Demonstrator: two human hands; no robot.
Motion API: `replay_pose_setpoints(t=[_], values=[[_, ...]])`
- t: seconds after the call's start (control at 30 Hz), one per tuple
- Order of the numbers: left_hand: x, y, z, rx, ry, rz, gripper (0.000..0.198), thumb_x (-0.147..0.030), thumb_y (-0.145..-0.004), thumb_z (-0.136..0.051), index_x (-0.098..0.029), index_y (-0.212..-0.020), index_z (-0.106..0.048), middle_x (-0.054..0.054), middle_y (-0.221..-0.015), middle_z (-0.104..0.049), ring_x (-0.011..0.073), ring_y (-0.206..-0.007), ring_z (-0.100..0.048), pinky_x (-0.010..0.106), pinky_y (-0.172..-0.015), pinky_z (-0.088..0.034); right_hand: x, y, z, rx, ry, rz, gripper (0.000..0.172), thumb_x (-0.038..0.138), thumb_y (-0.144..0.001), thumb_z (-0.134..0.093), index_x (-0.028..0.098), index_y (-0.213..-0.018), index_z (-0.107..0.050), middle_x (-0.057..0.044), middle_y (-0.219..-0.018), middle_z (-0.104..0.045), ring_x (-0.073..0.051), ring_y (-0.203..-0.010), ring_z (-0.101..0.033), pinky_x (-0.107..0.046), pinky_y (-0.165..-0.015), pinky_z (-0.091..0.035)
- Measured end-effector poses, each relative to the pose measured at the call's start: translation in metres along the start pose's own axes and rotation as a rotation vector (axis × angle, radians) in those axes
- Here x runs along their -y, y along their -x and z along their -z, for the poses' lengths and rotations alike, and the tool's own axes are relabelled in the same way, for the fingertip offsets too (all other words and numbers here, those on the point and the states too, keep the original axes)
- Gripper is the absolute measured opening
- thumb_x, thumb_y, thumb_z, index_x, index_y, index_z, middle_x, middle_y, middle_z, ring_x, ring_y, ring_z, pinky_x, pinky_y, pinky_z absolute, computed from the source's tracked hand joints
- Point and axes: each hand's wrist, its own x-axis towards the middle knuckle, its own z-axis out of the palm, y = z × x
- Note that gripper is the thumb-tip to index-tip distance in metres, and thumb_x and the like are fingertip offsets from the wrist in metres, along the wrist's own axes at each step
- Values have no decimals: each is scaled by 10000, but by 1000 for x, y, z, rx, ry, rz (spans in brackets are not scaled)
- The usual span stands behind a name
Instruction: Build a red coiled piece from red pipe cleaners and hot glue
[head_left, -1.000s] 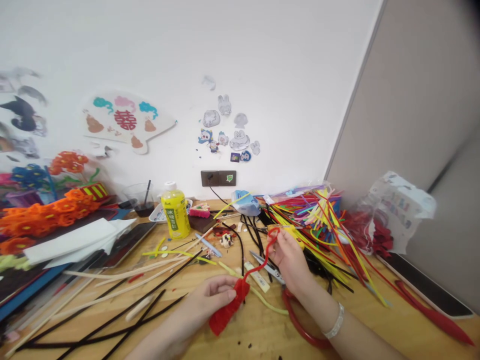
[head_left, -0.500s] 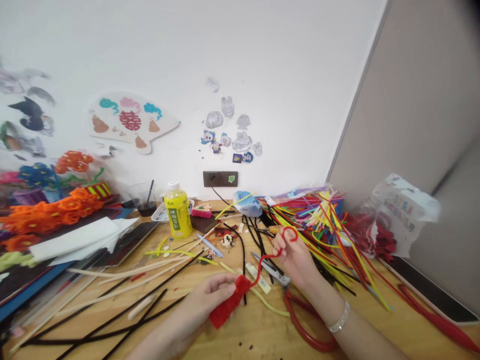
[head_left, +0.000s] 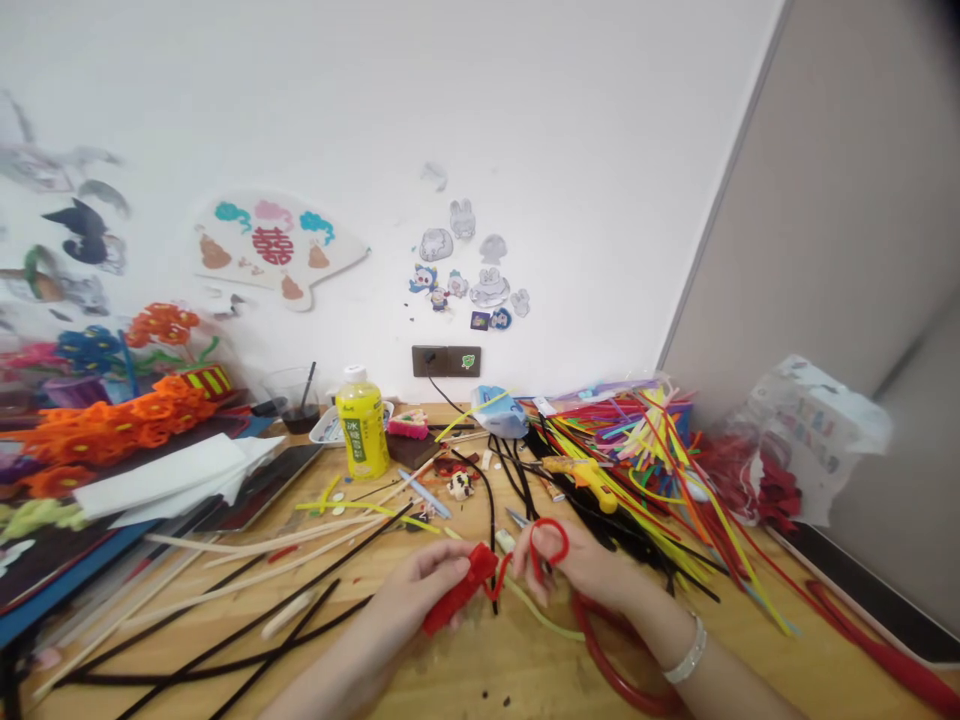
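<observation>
- Your left hand [head_left: 420, 590] comes in from the lower left, forearm low across the wooden table [head_left: 480, 690]. Its fingers curl around a folded red chenille bundle [head_left: 457, 592], pinching it against your thumb.
- Your right hand [head_left: 581, 570] comes in from the lower right, palm turned down and wrist bent, with a white bracelet [head_left: 686, 652] on the wrist. Its fingers are drawn together, pinching a thin red pipe cleaner [head_left: 551, 545] that is bent into a loop. Exactly how the fingertips grip it is partly hidden.
- The two hands are close together, just apart, in front of you near the table's front edge.
- The red pipe cleaner runs from the bundle across the gap to your right hand, with the loop standing up above those fingers.
- Just beyond your right hand, partly hidden, lie metal scissors [head_left: 517, 517].
- A thick red loop [head_left: 607, 655] lies on the table beneath your right forearm.
- Black pipe cleaners [head_left: 262, 610] lie to the left of your left hand.
- A heap of multicoloured pipe cleaners [head_left: 622, 450] fills the far right of the table.
- A yellow bottle [head_left: 362, 435] stands at the back, by the wall.
</observation>
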Motion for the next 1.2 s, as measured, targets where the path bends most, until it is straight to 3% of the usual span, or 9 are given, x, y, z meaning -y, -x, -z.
replay_pose_setpoints(t=[0.1, 0.2, 0.3, 0.4, 0.53, 0.6, 0.67, 0.8, 1.2], values=[[1, -2, 2, -42, -97, -8, 335, -418, -645, -668, -135, -824, -644, 0, -623, -660, 57, -391, -440, 191, -415, -327, 4, 1, -4, 21, 312, 3, 457, 510, -876, -389, 148, -733, -626, 1, -579, -550, -111, -529, -495, -240, -560, -396], [1, -5, 5, -76, -149, -18, 326, -419, -665, -632, -136, -827, -640, -25, -560, -623, 58, -365, -424, 191, -397, -308, 8, 0, -1, 6, 464, 1, 233, 374, -834, -538, 160, -805, -626, -11, -707, -599, -129, -641, -542, -244, -629, -429], [0, -6, 8, -99, -211, -54, 337, -420, -683, -613, -143, -872, -644, -8, -619, -659, 83, -406, -486, 202, -418, -348, 12, 1, 6, 59, 512, 10, 193, 246, -801, -577, 189, -982, -610, -32, -869, -632, -147, -769, -568, -263, -712, -447], [0, -6, 8, -117, -286, -121, 326, -393, -656, -639, -154, -877, -657, 51, -812, -721, 165, -640, -624, 246, -571, -461, 12, 1, 13, 19, 389, 13, 195, 238, -817, -546, 197, -999, -603, -52, -959, -631, -152, -810, -569, -272, -713, -456], [0, -3, 4, -122, -388, -200, 254, -314, -642, -651, -171, -848, -690, 75, -921, -734, 237, -877, -635, 315, -825, -454, 8, -1, 10, -196, 86, 165, 235, 334, -904, -384, 197, -932, -573, -33, -789, -651, -109, -535, -510, -243, -525, -433], [1, -1, 2, -101, -485, -244, 236, -287, -661, -635, -176, -859, -701, 74, -924, -738, 246, -885, -635, 330, -848, -446, 8, -3, 0, -240, 241, 244, 268, 328, -918, -368, 193, -890, -598, -40, -790, -647, -123, -598, -533, -268, -593, -445], [1, 1, 0, -56, -604, -294, 237, -273, -703, -599, -175, -893, -700, 74, -934, -737, 241, -877, -640, 325, -833, -457, 9, -4, -13, -173, 579, 311, 172, 297, -867, -506, 191, -856, -640, -56, -874, -637, -169, -818, -556, -317, -754, -432], [3, 1, 0, 8, -694, -327, 252, -270, -759, -538, -158, -929, -686, 79, -936, -734, 222, -854, -651, 294, -791, -480, 5, -5, -30, -111, 950, 382, 131, 231, -859, -535, 202, -883, -661, -53, -909, -630, -177, -864, -519, -311, -758, -417], [2, 0, -1, 49, -706, -303, 236, -258, -757, -539, -166, -894, -709, 68, -905, -745, 222, -829, -654, 281, -776, -479, -3, -5, -32, -159, 1010, 348, 149, 193, -883, -475, 171, -777, -578, -46, -800, -592, -176, -796, -498, -324, -767, -409]])
